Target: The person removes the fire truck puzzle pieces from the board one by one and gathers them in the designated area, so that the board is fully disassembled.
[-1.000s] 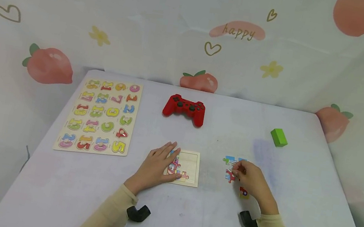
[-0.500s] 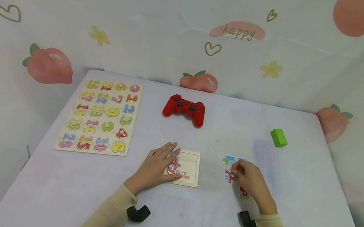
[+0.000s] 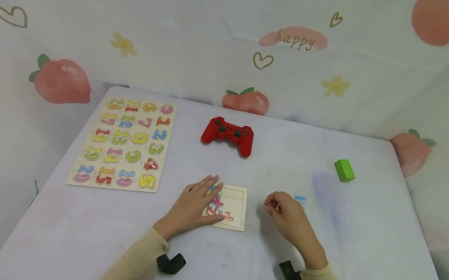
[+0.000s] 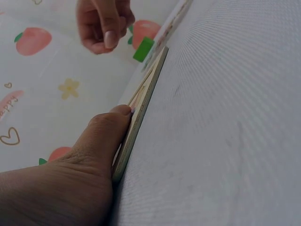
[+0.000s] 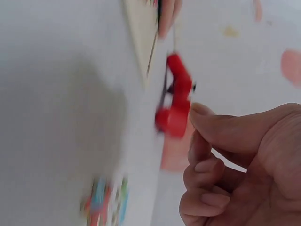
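In the head view, my left hand (image 3: 192, 206) rests on a small wooden jigsaw tray (image 3: 243, 211), its fingers spread over the left side. Some printed puzzle pieces (image 3: 213, 208) sit in the tray, partly covered by this hand. The left wrist view shows my left thumb (image 4: 101, 134) on the tray's edge (image 4: 141, 113). My right hand (image 3: 292, 224) hovers right of the tray, fingers curled and thumb against the index finger (image 5: 200, 146). No piece shows between them in any view. A blue puzzle piece (image 3: 299, 201) lies just beyond that hand; blurred loose pieces (image 5: 99, 202) lie below it.
A wooden number board (image 3: 122, 143) lies at the table's left. Behind the tray is a red game controller (image 3: 227, 135); a green block (image 3: 344, 170) stands at the back right. A white printed curtain (image 3: 206, 34) hangs behind the table.
My right hand has lifted from the loose pieces and moved left toward the tray, so it now hides most of those pieces in the head view. My left hand stays put.
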A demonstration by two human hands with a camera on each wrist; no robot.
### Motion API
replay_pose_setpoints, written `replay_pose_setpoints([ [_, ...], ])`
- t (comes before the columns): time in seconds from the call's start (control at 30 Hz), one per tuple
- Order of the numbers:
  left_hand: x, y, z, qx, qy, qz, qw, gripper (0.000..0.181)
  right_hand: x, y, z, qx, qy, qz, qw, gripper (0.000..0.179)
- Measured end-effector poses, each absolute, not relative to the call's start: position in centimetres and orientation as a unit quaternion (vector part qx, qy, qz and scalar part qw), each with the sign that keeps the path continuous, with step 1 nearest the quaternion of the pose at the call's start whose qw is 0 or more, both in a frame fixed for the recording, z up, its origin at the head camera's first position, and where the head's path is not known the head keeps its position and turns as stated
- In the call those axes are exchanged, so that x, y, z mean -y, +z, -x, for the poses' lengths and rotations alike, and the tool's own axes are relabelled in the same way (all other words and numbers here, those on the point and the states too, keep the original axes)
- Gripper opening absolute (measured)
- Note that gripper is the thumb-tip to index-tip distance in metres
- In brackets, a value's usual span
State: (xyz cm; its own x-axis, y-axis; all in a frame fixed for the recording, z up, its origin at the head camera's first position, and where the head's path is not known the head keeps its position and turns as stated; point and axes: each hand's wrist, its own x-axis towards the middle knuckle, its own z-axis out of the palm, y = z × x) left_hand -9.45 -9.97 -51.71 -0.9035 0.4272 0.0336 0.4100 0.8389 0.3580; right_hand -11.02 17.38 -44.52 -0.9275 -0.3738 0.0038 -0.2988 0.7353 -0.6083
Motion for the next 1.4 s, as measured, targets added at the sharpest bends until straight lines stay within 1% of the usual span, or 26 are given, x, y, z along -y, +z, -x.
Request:
replay_pose_setpoints([
  [0.2,10.0,-51.8,9.4,-0.956,0.189,-0.225,0.001,0.085,-13.5,-45.2,9.8,-0.917,-0.322,0.216,0.088,0.013],
  [0.3,9.9,-51.8,9.4,-0.953,0.196,-0.232,-0.017,0.084,-12.1,-46.1,9.4,-0.912,-0.317,0.244,0.093,0.018],
  [0.4,9.8,-51.9,9.4,-0.952,0.193,-0.236,-0.024,0.083,-11.3,-46.9,9.2,-0.913,-0.305,0.256,0.092,0.020],
  [0.63,9.9,-51.6,9.5,-0.953,0.193,-0.234,0.011,0.084,-10.9,-47.3,9.2,-0.915,-0.305,0.242,0.102,0.016],
  [0.83,11.4,-51.4,9.8,-0.946,0.210,-0.245,0.040,0.083,-10.6,-47.1,9.3,-0.916,-0.307,0.230,0.121,0.016],
  [1.0,12.6,-51.5,10.0,-0.941,0.220,-0.255,0.042,0.083,-10.3,-47.3,9.2,-0.918,-0.302,0.226,0.120,0.015],
  [1.17,12.7,-51.6,10.1,-0.938,0.229,-0.257,0.047,0.084,-10.0,-47.4,9.0,-0.921,-0.301,0.221,0.110,0.015],
  [1.4,12.5,-51.3,10.0,-0.935,0.239,-0.261,0.031,0.083,-9.7,-47.1,8.7,-0.928,-0.296,0.205,0.099,0.016],
])
